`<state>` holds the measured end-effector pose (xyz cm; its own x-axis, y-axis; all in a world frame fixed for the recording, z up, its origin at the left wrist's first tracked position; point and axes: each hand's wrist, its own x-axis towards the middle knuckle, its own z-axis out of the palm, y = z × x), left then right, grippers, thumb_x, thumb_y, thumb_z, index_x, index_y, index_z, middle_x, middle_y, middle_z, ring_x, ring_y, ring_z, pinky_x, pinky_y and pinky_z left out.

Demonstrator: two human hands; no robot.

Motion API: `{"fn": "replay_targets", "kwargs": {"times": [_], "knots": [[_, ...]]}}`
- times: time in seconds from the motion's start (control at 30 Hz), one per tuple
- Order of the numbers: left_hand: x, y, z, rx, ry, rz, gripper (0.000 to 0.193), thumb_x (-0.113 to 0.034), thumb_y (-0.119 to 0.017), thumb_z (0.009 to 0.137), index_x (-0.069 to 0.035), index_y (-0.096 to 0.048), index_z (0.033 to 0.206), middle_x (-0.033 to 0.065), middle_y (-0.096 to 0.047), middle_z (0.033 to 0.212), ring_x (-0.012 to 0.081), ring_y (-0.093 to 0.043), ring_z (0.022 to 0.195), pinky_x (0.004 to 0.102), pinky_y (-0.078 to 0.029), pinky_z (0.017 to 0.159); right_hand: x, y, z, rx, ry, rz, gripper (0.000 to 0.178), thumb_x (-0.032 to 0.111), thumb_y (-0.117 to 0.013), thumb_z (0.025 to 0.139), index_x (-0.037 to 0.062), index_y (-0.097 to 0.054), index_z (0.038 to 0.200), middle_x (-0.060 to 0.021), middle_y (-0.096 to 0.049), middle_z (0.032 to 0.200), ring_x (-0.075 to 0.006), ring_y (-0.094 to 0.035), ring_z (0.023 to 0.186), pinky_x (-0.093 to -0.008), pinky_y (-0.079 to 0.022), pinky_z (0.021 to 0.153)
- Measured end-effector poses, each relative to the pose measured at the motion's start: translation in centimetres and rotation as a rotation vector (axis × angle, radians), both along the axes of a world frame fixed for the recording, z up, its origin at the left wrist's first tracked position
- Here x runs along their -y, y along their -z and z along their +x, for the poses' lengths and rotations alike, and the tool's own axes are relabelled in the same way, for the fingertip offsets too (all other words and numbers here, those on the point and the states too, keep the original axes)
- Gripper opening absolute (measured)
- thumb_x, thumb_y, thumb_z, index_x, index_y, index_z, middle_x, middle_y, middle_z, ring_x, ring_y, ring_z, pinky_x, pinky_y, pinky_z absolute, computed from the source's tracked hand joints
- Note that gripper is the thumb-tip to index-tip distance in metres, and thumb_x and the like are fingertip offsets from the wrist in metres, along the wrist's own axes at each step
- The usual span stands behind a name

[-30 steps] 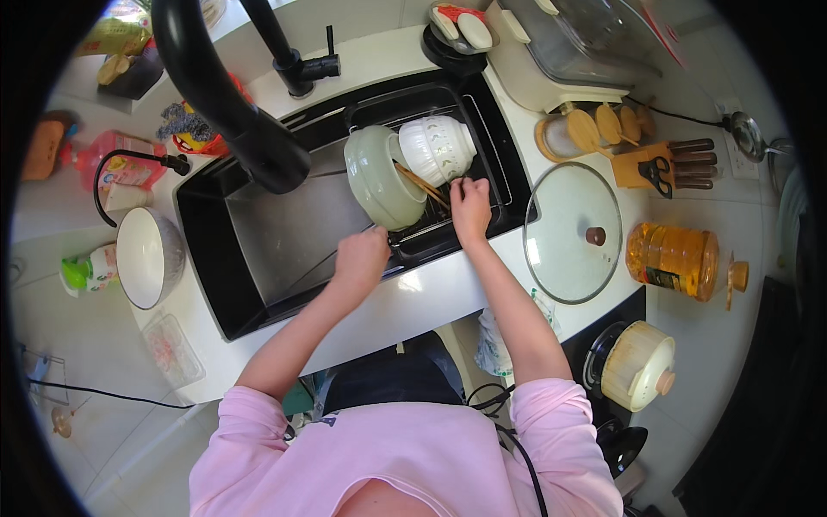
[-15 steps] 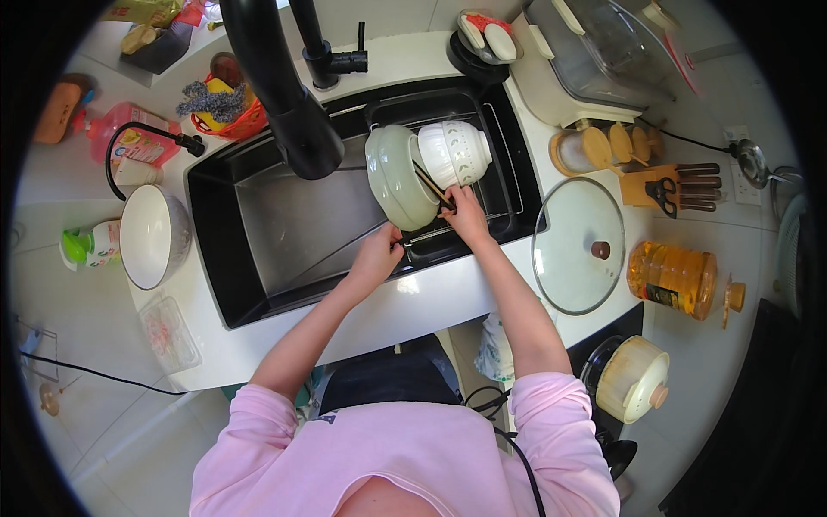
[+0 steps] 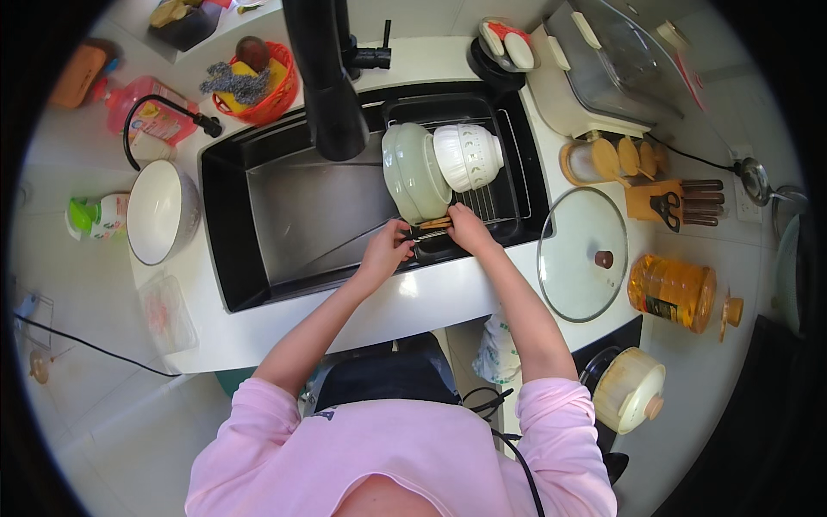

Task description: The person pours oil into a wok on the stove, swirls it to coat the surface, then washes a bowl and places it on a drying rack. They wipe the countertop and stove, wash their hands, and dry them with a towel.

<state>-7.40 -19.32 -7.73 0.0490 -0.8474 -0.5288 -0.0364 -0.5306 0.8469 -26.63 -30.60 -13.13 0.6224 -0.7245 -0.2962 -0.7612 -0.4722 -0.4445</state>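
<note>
My right hand (image 3: 471,230) is closed on a few thin brown chopsticks (image 3: 437,223), which lie nearly level over the near edge of the rack. At their left, darker end, the curled fingers of my left hand (image 3: 387,249) pinch them. Just beyond my hands, pale green bowls (image 3: 412,172) stand on their sides in the black drying rack (image 3: 510,185). White bowls with a leaf pattern (image 3: 466,157) lean next to them on the right. The rack sits in the right part of the black sink (image 3: 297,211). My fingertips partly hide the chopsticks' ends.
A black faucet (image 3: 332,103) hangs over the sink. To the left stand a white bowl (image 3: 158,212) and a red basket (image 3: 277,96) of scrubbers. On the right are a glass lid (image 3: 579,250), a knife block (image 3: 650,202), an oil jug (image 3: 672,291) and a pot (image 3: 629,392).
The chopsticks have come down from their slant against the bowls to nearly level at the rack's near edge. My left fingers have risen to their left end. The view has shifted slightly.
</note>
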Motion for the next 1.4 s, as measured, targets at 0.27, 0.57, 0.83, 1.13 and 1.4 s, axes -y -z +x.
{"fn": "replay_targets", "kwargs": {"times": [0.27, 0.57, 0.83, 1.13, 1.4], "knots": [[-2.0, 0.2, 1.4, 0.196, 0.108, -0.147, 0.044, -0.001, -0.063, 0.077, -0.004, -0.045, 0.117, 0.0120, -0.062, 0.094, 0.0179, -0.063, 0.077, 0.0311, -0.052, 0.065, -1.3, -0.4, 1.2, -0.248, -0.133, 0.023, 0.045, 0.004, -0.066, 0.067, -0.0083, -0.050, 0.107, -0.0270, -0.047, 0.116, -0.0398, -0.049, 0.109, -0.0411, -0.042, 0.095], [-12.0, -3.6, 12.5, 1.072, 0.101, -0.320, 0.033, -0.002, -0.057, 0.073, -0.010, -0.064, 0.104, 0.0151, -0.058, 0.117, 0.0322, -0.052, 0.110, 0.0374, -0.042, 0.093, -7.4, -15.5, 4.5, 0.315, -0.276, 0.096, 0.036, 0.010, -0.059, 0.082, 0.0049, -0.055, 0.117, -0.0136, -0.055, 0.121, -0.0321, -0.050, 0.114, -0.0370, -0.041, 0.095], [-27.7, -5.2, 19.8, 1.314, -0.768, -0.095, 0.040, -0.008, -0.056, 0.078, -0.004, -0.055, 0.117, 0.0153, -0.056, 0.116, 0.0321, -0.055, 0.101, 0.0381, -0.045, 0.089, -14.2, -15.4, -10.9, 0.059, 0.090, -0.208, 0.032, 0.008, -0.060, 0.079, 0.0054, -0.059, 0.111, -0.0158, -0.051, 0.121, -0.0348, -0.047, 0.111, -0.0423, -0.038, 0.095], [-33.9, -3.8, 29.4, -0.124, -1.854, 0.017, 0.093, -0.051, -0.070, 0.070, -0.013, -0.023, 0.142, 0.0174, -0.028, 0.136, 0.0384, -0.038, 0.117, 0.0444, -0.041, 0.083, -21.4, -11.7, -16.7, 0.046, 0.009, -0.192, 0.055, 0.003, -0.058, 0.080, 0.0070, -0.043, 0.133, -0.0198, -0.040, 0.136, -0.0413, -0.037, 0.124, -0.0471, -0.029, 0.104], [-34.2, 2.0, 36.4, 0.091, -1.795, 0.280, 0.107, -0.054, -0.075, 0.063, 0.000, -0.022, 0.139, 0.0169, -0.026, 0.138, 0.0354, -0.042, 0.116, 0.0486, -0.046, 0.082, -15.8, -8.5, -8.9, 0.157, -0.795, 0.052, 0.042, -0.005, -0.047, 0.073, 0.0024, -0.058, 0.113, -0.0101, -0.053, 0.120, -0.0310, -0.051, 0.108, -0.0363, -0.044, 0.091]]}}
